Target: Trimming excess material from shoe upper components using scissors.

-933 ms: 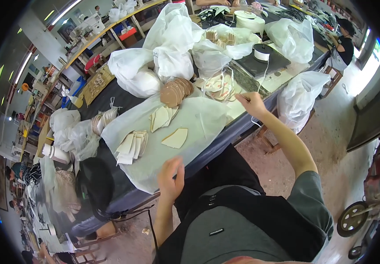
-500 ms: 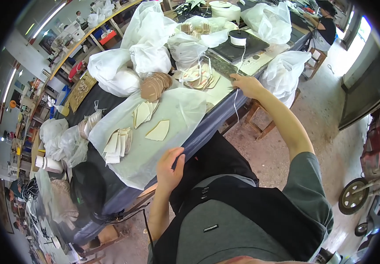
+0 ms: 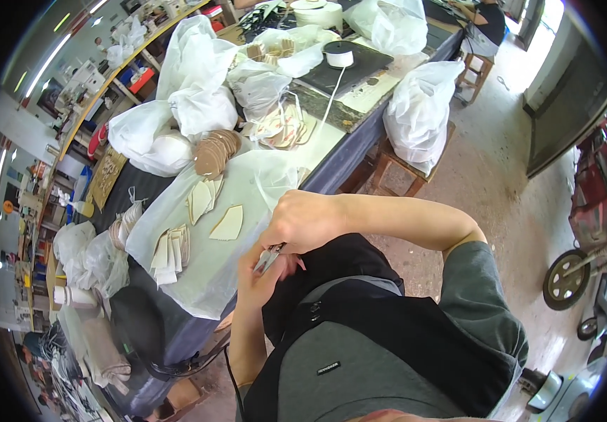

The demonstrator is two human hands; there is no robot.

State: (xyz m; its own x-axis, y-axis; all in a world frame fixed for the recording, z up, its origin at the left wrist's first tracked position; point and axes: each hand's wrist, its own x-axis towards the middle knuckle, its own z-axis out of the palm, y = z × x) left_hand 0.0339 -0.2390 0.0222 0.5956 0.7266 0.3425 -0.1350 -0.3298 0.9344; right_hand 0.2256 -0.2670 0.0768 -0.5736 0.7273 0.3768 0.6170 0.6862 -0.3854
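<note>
My two hands meet over my lap at the table's near edge. My right hand (image 3: 303,219) is a closed fist with its back up. White tape (image 3: 335,95) runs taut from a roll (image 3: 338,56) toward this fist; its last stretch is hard to see against the pale table. Small metal snips (image 3: 269,259) show between the hands, blades toward my left palm. My left hand (image 3: 253,278) curls around them, its fingers partly hidden. Beside the hands, on a plastic sheet (image 3: 229,271), lie a single cream piece (image 3: 227,224), cream stacks (image 3: 171,254) and a brown stack (image 3: 214,152).
White plastic bags (image 3: 198,77) crowd the table's far side. Another bag (image 3: 423,116) rests on a wooden stool (image 3: 416,165) to the right. A black lamp-like shape (image 3: 138,323) stands at the near left. A seated person (image 3: 485,28) works at the far right.
My right hand has come back from the far table edge to my left hand, and the tape now stretches toward it. The snips have come into sight. The view has shifted slightly.
</note>
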